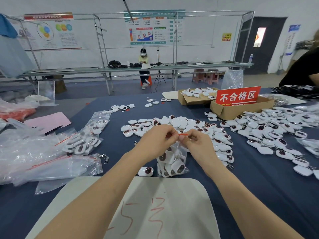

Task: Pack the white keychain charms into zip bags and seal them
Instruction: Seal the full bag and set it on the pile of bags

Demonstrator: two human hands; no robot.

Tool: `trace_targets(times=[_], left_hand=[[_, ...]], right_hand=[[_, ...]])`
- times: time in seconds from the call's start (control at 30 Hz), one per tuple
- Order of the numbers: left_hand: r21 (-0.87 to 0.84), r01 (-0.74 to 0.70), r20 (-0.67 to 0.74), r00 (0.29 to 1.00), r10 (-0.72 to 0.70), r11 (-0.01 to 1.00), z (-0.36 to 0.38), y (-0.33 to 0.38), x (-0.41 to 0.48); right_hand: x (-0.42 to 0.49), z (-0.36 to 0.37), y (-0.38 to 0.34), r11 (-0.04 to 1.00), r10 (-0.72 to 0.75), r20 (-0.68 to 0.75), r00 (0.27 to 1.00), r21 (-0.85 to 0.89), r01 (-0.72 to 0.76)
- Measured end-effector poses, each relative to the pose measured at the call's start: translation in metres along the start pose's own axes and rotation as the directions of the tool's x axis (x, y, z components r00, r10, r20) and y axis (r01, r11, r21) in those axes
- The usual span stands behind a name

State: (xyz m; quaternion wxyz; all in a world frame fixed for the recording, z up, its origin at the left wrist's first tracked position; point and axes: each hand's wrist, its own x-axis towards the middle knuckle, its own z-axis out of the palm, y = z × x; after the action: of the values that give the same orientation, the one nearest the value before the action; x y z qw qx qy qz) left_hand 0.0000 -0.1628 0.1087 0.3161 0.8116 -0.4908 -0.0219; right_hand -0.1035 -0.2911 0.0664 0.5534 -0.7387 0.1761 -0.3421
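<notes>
Both hands pinch a filled zip bag's red seal.

The left hand [156, 137] and right hand [195, 141] grip the zip bag [172, 161] upright over the table [120, 152], before the charm pile [181, 125].

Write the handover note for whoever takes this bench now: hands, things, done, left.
Hands: left hand and right hand both pinch the red zip strip of a zip bag full of charms, held upright.
Done: filled bags lie at left.
Left: finish this seal, then bag the loose charms piled behind and to the right. Empty bags lie near left.
</notes>
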Motion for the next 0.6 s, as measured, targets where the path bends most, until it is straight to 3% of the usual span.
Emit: trace_targets(times=[0.6], left_hand=[[-0.031, 0.042, 0.009, 0.999, -0.042, 0.999, -0.019, -0.033, -0.03]], right_hand=[[0.002, -0.008, 0.015, 0.998, 0.056, -0.115, 0.992, 0.046, -0.051]])
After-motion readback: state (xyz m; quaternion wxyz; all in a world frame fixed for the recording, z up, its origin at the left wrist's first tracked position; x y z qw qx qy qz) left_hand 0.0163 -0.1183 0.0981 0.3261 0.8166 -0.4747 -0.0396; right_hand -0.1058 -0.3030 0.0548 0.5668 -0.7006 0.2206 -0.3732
